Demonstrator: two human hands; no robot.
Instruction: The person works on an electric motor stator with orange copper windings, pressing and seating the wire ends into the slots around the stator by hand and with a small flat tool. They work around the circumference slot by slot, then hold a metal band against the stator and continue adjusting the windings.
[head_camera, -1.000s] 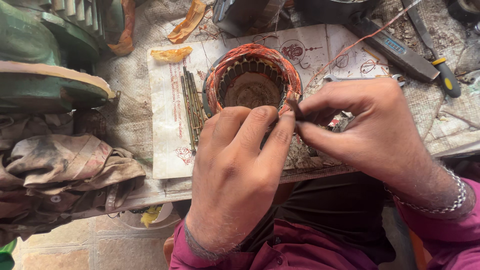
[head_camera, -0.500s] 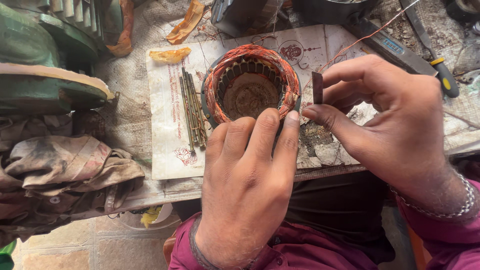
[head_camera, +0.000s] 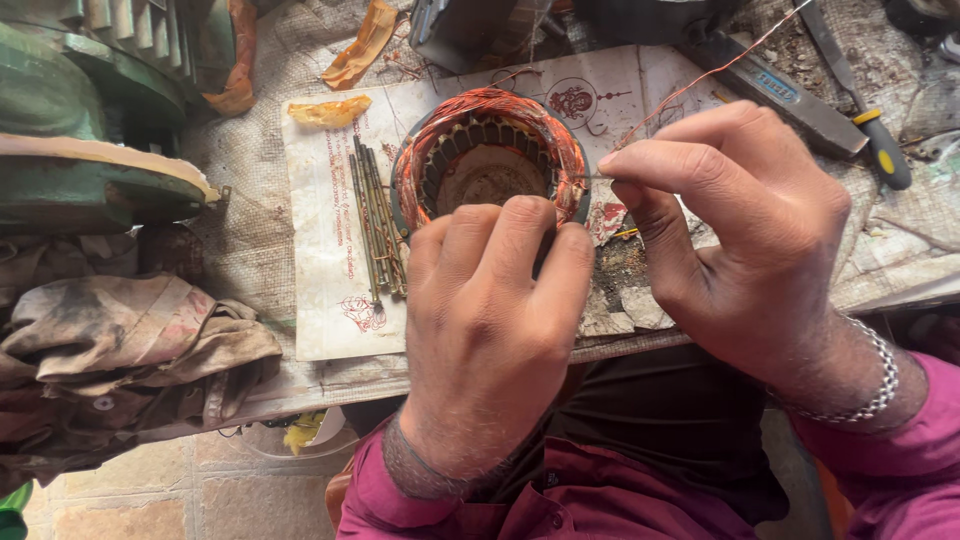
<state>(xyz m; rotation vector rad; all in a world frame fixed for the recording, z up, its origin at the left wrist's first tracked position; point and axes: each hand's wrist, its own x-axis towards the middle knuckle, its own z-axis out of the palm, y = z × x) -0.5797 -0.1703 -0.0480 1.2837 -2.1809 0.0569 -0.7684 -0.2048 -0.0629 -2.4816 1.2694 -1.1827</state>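
Left hand presses my fingertips on the stator's near rim; beside it, right hand pinches a thin wire.

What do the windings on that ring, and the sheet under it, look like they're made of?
Windings: probably enamelled copper wire, judging by the glossy orange-red strands bundled round the ring. Sheet: seemingly paper, matte off-white with red print, stained and creased at the edges.
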